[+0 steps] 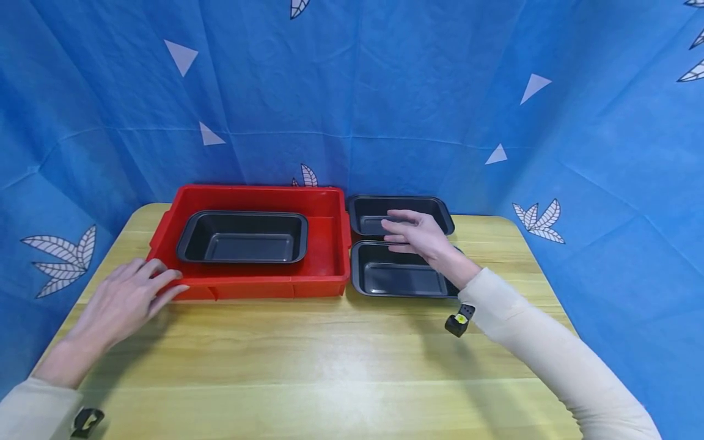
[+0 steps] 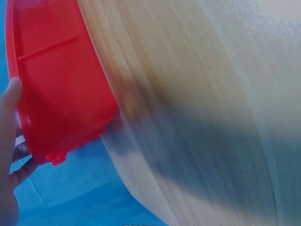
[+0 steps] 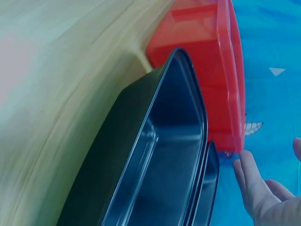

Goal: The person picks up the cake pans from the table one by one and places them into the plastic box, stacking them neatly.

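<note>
A red plastic bin sits on the left half of the table, with a black loaf pan inside it. My left hand grips the bin's near left corner; the left wrist view shows the thumb at the rim and fingers round the end. Right of the bin, two more black loaf pans stand one behind the other: a front pan and a back pan. My right hand hovers over these two with fingers loosely extended, holding nothing. In the right wrist view its fingers are apart from both pans.
The wooden table extends in front of the bin and pans. A blue patterned cloth hangs close behind them and along both sides. The front loaf pan stands right beside the bin's right wall.
</note>
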Demonstrator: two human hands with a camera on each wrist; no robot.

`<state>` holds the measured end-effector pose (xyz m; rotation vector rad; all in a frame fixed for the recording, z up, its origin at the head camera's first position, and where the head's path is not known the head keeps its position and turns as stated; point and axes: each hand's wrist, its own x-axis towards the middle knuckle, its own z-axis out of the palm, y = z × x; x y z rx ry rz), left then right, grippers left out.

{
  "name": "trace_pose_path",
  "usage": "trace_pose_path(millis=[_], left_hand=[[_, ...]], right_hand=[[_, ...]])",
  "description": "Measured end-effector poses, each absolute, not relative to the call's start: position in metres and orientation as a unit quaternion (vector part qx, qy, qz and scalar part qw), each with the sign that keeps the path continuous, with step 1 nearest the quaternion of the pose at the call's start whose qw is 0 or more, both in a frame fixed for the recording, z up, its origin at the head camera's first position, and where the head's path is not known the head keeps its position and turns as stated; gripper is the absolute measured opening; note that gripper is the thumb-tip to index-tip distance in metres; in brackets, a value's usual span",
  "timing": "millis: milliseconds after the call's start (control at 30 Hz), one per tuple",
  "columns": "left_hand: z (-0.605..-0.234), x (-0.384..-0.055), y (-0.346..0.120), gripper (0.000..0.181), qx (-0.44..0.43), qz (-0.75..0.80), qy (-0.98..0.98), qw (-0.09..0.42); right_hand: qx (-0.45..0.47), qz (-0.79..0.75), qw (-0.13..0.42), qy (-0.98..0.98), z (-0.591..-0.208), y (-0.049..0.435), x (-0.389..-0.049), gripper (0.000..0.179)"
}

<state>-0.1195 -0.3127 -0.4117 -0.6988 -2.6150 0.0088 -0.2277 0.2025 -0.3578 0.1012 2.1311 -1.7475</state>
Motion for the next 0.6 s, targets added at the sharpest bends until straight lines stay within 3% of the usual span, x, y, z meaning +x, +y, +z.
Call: trace_pose_path(millis=[600], left_hand=[[-0.411,-0.119,-0.313,0.100,-0.253,0.002,-0.945,0.210]], right_hand=[[0.046,-0.592,0.159,0.789,-0.346,0.275,-0.211,0.069]])
